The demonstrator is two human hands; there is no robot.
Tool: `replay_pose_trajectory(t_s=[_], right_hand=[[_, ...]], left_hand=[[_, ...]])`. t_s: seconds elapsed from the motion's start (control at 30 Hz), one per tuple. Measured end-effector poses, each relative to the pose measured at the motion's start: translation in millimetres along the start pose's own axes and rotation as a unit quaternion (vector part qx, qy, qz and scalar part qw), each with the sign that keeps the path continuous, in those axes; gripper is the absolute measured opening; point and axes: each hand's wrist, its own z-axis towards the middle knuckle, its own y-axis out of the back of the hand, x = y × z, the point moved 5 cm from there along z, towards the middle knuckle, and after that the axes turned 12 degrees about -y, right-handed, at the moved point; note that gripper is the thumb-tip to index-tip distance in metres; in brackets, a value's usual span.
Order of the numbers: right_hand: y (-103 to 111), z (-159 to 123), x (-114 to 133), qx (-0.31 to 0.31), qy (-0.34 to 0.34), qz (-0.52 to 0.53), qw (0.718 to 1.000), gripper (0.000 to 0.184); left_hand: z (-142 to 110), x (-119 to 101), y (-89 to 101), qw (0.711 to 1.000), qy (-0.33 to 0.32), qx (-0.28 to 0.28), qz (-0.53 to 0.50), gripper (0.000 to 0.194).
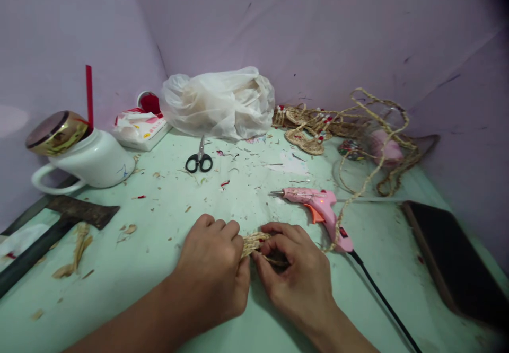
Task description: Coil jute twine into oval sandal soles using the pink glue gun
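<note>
Between my hands is a small coiled piece of straw-coloured braided cord [251,244], partly covered by my fingers. My left hand [214,263] is closed round its left side. At its right edge, the thumb and fingers of my right hand [292,268] pinch the piece and the cord. From there a loose length of braided cord [368,179] runs up to the back right. A pink glue gun [314,199] with an orange trigger lies just beyond my right hand, its nozzle pointing left.
Black-handled scissors [200,158] lie mid-table. A hammer [75,218] and a white mug [95,157] stand left. Behind are a plastic bag [222,101], a tissue pack [143,130] and woven cord pieces [304,140]. A dark phone [453,257] lies right, near the glue gun's cable [382,297].
</note>
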Motion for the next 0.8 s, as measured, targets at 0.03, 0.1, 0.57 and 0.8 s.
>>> replay_pose_trajectory(t_s=[0.03, 0.1, 0.57, 0.8], right_hand=[[0.6, -0.1, 0.3, 0.004, 0.003, 0.003, 1.000, 0.008], [1.8, -0.2, 0.2, 0.017, 0.009, 0.009, 1.000, 0.008], [-0.5, 0.7, 0.0, 0.020, 0.011, 0.002, 1.000, 0.008], [-0.1, 0.9, 0.2, 0.019, 0.003, 0.000, 1.000, 0.007]], left_hand=[[-0.3, -0.2, 0.2, 1.000, -0.003, 0.000, 0.000, 0.019], [-1.3, 2.2, -0.3, 1.000, -0.001, 0.006, -0.013, 0.020], [-2.0, 15.7, -6.1, 0.997, 0.007, 0.024, -0.071, 0.028], [-0.4, 4.2, -2.8, 0.999, 0.006, 0.024, -0.026, 0.020]])
